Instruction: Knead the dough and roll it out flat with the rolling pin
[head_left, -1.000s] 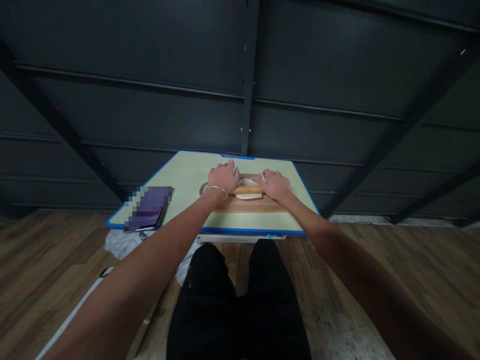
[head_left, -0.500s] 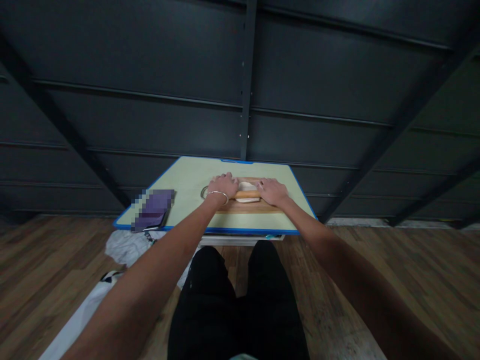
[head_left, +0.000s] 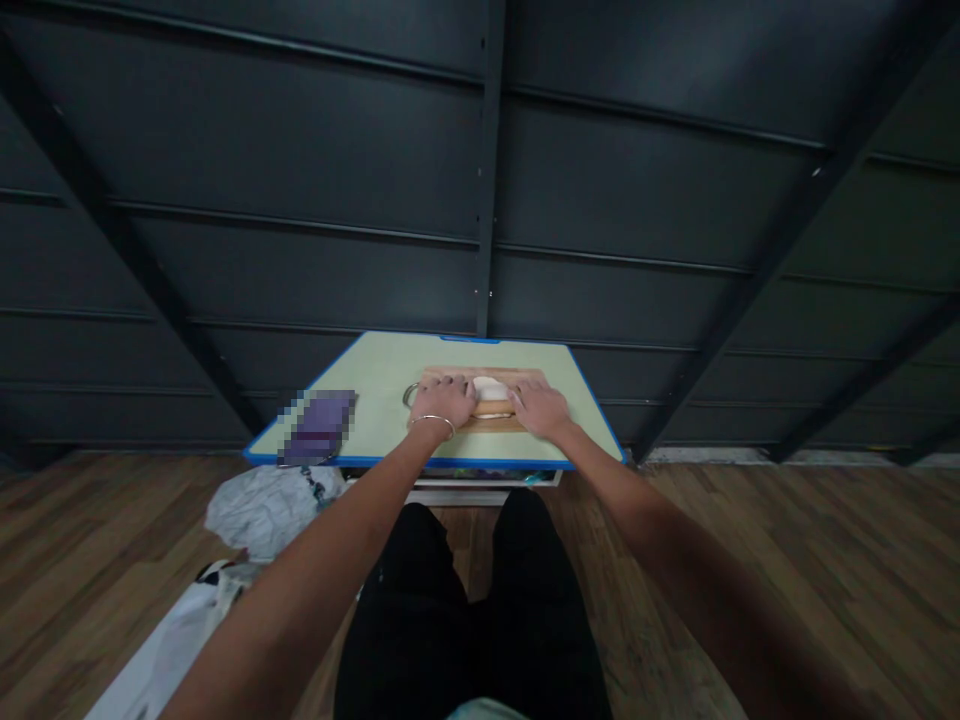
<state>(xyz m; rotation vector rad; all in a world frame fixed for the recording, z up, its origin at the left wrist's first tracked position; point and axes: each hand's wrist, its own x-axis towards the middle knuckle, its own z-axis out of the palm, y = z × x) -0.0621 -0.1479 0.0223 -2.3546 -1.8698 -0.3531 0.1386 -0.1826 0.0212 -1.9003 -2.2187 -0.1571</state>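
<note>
- Dough [head_left: 489, 388], pale and flattened, lies on a wooden board [head_left: 501, 425] on the yellow-green tabletop [head_left: 390, 365], with a rolling pin [head_left: 493, 408] across it.
- Left hand [head_left: 444, 400], palm down, has its fingers curled over the pin's left end.
- Right hand [head_left: 541, 408] is likewise partly closed over the right end; both ends are hidden beneath the hands.
- White compartment [head_left: 465, 496] under the tabletop holds a teal item [head_left: 535, 479] and other things too shadowed to name; the tabletop covers most of it, so drawer or shelf cannot be told.
- Crumpled whitish bag [head_left: 259, 510] sits below the table's left corner, contents unseen, partly behind the left forearm.
- Purple flat item [head_left: 324, 420] on the tabletop is partly pixelated.
- White long object [head_left: 154, 650] at lower left is cut off by the frame.
</note>
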